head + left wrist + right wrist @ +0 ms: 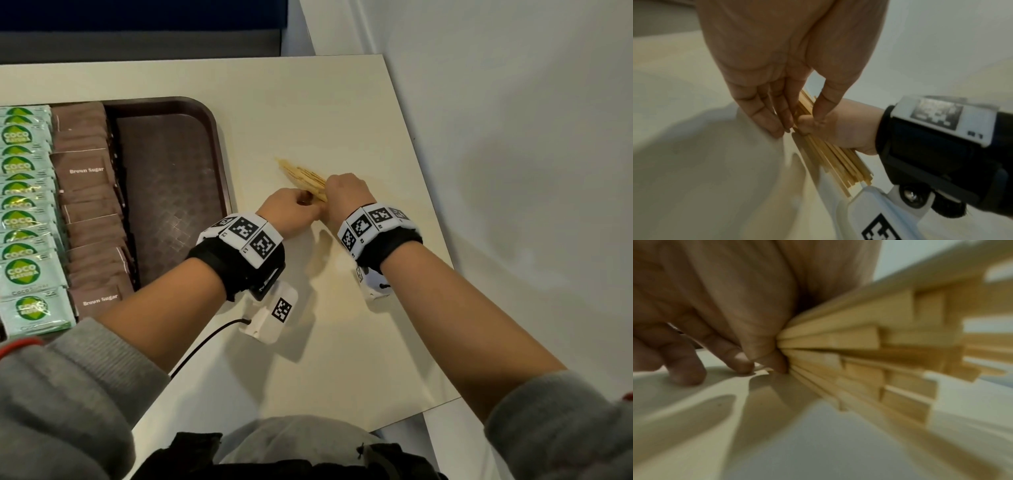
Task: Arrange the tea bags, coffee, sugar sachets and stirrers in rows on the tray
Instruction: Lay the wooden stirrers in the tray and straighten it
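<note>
A bundle of wooden stirrers (301, 175) lies on the cream table (342, 359), just right of the brown tray (171, 178). My left hand (291, 210) and right hand (346, 193) meet at its near end. In the left wrist view the left hand (799, 113) brackets the stirrers (838, 162) between fingers and thumb, with the right hand (849, 129) close against them. In the right wrist view the right hand (748, 337) curls against the stirrers (859, 340), fingertips on the table. Rows of green Coco sachets (27, 219) and brown sugar sachets (92, 212) fill the tray's left part.
The tray's right part shows bare patterned floor. The table's right edge (421, 171) runs close past my right hand, with grey floor beyond. A black cable (205, 342) trails from my left wrist camera across the near table.
</note>
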The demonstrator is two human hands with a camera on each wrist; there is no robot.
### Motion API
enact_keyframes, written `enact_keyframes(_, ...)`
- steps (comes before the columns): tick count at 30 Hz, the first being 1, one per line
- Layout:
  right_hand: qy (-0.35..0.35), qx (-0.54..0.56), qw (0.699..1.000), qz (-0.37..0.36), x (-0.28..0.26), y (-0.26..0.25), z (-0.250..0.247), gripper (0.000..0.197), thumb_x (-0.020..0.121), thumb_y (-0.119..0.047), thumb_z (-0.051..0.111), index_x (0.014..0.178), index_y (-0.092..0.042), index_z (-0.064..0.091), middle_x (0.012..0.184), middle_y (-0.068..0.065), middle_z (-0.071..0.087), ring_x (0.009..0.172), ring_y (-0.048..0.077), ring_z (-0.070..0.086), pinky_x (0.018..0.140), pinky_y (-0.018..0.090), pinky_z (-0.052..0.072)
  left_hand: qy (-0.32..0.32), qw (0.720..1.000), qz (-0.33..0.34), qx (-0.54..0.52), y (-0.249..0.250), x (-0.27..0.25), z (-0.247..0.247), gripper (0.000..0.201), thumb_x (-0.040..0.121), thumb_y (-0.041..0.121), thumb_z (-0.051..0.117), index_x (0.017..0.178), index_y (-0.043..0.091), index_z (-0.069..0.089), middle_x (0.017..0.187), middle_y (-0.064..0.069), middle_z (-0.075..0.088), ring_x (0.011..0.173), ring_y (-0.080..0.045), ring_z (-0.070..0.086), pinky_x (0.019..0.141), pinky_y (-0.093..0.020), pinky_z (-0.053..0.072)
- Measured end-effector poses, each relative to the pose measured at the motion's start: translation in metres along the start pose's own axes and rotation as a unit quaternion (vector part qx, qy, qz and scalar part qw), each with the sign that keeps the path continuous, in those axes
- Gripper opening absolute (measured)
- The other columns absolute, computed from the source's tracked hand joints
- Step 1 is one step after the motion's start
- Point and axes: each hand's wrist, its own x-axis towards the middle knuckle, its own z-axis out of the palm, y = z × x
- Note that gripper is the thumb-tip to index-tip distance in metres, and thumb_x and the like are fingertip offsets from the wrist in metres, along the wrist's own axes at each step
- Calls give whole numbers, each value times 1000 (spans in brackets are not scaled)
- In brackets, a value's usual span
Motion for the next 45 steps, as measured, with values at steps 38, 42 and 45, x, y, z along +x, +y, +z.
enact_keyframes(38,-21,274,959,-64,-25,-55,-30,74,81,-12,65,140,-9,20,106,10,59,92,23,60,72,26,46,246,931,180,-200,-3,-33,-42,80,85,16,67,145,21,14,118,18,40,92,5,51,79,-8,44)
enact_keyframes(42,-20,261,962,-73,-29,-63,-32,81,78,-11,67,142,-11,17,96,6,55,82,21,58,60,21,45,252,925,181,-218,-8,-36,-49,85,85,9,64,146,21,7,123,10,43,96,1,54,80,-11,48)
enact_keyframes(45,-25,257,963,-78,-32,-72,-32,83,78,-9,68,143,-13,18,95,6,54,79,19,56,56,18,42,279,922,171,-206,-11,-37,-53,56,82,6,60,126,17,27,87,10,44,66,-4,53,56,-13,48)
